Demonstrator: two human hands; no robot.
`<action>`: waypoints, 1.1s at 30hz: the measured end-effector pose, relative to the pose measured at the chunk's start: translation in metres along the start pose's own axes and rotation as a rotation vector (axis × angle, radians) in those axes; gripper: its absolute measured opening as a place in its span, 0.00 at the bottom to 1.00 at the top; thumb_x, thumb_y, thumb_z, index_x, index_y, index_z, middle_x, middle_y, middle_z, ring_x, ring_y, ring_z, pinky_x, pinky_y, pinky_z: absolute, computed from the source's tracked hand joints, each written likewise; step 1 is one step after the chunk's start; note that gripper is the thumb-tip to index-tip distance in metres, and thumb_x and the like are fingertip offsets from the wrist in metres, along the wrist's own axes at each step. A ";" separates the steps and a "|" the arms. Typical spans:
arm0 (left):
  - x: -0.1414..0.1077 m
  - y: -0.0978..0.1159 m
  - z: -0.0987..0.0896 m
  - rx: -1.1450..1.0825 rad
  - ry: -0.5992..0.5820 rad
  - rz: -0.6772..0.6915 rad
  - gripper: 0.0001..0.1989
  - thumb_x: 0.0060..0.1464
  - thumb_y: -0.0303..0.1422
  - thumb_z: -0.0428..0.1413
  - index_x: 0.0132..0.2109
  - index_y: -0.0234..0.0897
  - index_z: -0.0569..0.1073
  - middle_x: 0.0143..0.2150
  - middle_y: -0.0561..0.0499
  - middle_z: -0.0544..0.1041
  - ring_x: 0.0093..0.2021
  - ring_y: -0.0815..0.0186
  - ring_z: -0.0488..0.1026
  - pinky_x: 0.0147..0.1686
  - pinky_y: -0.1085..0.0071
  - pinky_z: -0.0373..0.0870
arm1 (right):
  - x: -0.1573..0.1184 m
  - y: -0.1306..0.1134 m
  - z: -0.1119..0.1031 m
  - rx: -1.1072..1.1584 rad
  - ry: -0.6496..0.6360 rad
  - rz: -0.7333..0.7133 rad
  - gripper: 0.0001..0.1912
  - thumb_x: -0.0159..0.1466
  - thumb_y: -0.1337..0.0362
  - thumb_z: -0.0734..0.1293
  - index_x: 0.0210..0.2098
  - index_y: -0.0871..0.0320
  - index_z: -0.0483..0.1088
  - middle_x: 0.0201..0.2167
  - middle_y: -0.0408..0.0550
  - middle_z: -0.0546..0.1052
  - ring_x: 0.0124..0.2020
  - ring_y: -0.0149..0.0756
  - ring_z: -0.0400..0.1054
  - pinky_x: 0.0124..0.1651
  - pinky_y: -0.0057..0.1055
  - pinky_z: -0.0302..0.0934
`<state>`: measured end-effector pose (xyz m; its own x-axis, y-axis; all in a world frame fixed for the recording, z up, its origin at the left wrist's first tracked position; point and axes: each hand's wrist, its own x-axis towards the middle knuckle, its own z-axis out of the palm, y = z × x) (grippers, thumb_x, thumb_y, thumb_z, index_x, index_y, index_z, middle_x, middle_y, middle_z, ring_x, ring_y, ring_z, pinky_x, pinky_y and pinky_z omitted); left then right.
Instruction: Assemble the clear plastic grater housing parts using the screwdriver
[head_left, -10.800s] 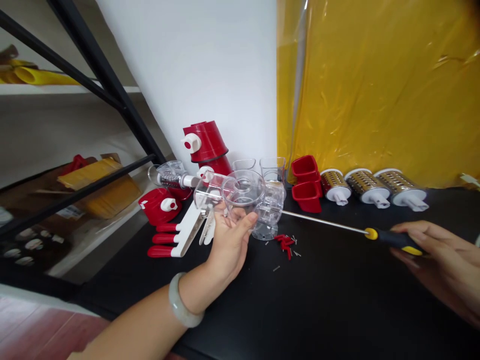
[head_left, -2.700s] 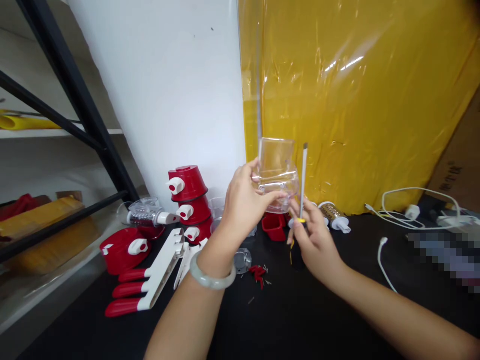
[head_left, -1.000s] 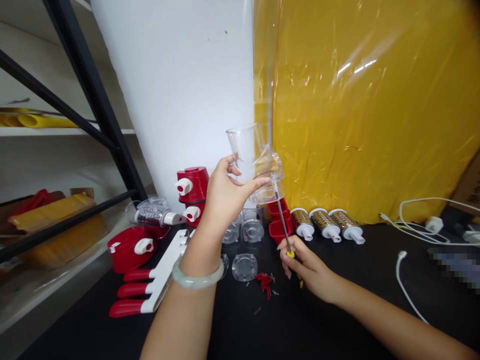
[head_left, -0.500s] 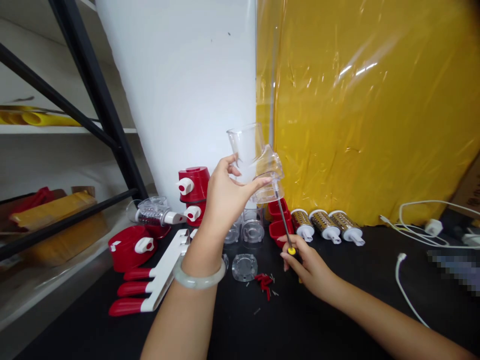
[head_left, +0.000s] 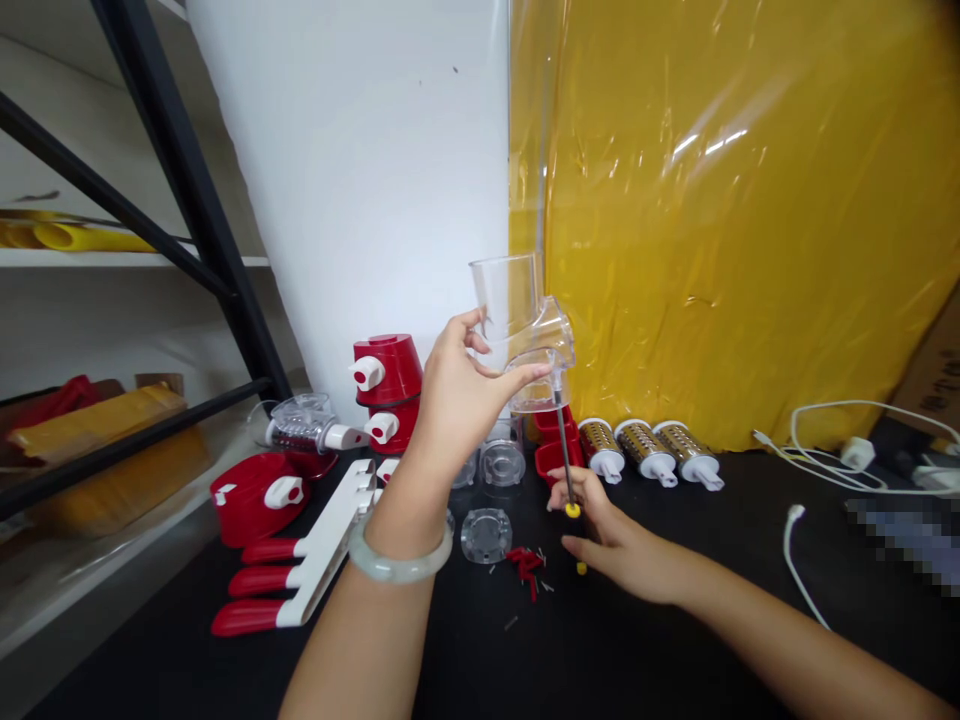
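My left hand (head_left: pixel 466 395), with a pale bangle (head_left: pixel 401 560) on its wrist, grips a clear plastic grater housing (head_left: pixel 511 290) in the air, thumb along its lower part and fingers round the tube. The tube's mouth points up. In my right hand (head_left: pixel 626 545) is a screwdriver (head_left: pixel 565 445) with yellow bands on its dark handle, held loosely between fingers and thumb. Its shaft runs upward, and the tip meets the housing's underside near my left thumb. Below the hands, small red parts (head_left: pixel 528 570) and several screws (head_left: pixel 547 588) lie beside a clear round cover (head_left: pixel 486 536).
Several red bases (head_left: pixel 386 366) with white knobs stand at left, near red-and-white handles (head_left: pixel 255 580). Metal grater drums (head_left: pixel 637 450) lie behind my right hand, beside red trays (head_left: pixel 551 462). White cables (head_left: pixel 806 560) are at right. A black shelf frame (head_left: pixel 180 180) borders the left.
The housing and my left hand have shifted slightly right. The screwdriver stands more upright, and my right hand has dropped a little and loosened round its handle.
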<state>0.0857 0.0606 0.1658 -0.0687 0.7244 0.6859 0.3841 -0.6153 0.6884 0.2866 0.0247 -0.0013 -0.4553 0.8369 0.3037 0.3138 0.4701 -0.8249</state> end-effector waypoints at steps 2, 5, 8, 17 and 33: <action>0.000 0.000 0.000 -0.007 -0.004 -0.001 0.39 0.38 0.36 0.74 0.57 0.37 0.69 0.39 0.56 0.66 0.23 0.78 0.63 0.26 0.74 0.66 | -0.001 -0.004 -0.017 -0.024 -0.081 0.011 0.37 0.63 0.69 0.67 0.66 0.51 0.48 0.57 0.54 0.66 0.63 0.39 0.60 0.67 0.49 0.53; 0.000 0.001 -0.001 -0.003 -0.005 -0.013 0.40 0.38 0.35 0.74 0.58 0.38 0.69 0.39 0.55 0.66 0.23 0.78 0.62 0.25 0.75 0.66 | -0.004 -0.008 -0.038 -0.071 -0.175 0.055 0.36 0.61 0.70 0.67 0.67 0.50 0.55 0.56 0.53 0.71 0.59 0.40 0.66 0.64 0.49 0.59; -0.001 0.002 -0.001 -0.011 -0.011 -0.012 0.41 0.38 0.35 0.74 0.59 0.36 0.68 0.39 0.55 0.66 0.23 0.79 0.62 0.25 0.75 0.66 | -0.002 -0.008 -0.041 -0.092 -0.175 0.075 0.32 0.60 0.71 0.67 0.63 0.49 0.63 0.49 0.49 0.76 0.49 0.38 0.73 0.54 0.42 0.68; -0.004 0.007 -0.002 -0.028 -0.018 0.009 0.41 0.38 0.34 0.74 0.59 0.34 0.68 0.39 0.56 0.65 0.23 0.79 0.63 0.26 0.76 0.67 | 0.002 -0.009 -0.035 -0.245 -0.159 0.134 0.43 0.53 0.57 0.77 0.65 0.54 0.60 0.54 0.53 0.71 0.56 0.44 0.66 0.58 0.41 0.63; -0.008 0.012 -0.004 -0.030 -0.026 0.020 0.41 0.37 0.36 0.74 0.59 0.38 0.70 0.40 0.55 0.67 0.23 0.79 0.64 0.26 0.76 0.68 | 0.000 -0.024 -0.031 -0.174 -0.263 0.125 0.32 0.63 0.67 0.67 0.65 0.54 0.58 0.49 0.48 0.72 0.51 0.37 0.68 0.58 0.38 0.61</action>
<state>0.0870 0.0458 0.1692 -0.0375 0.7195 0.6935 0.3571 -0.6385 0.6818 0.3047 0.0217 0.0335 -0.5969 0.8005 0.0532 0.5076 0.4282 -0.7476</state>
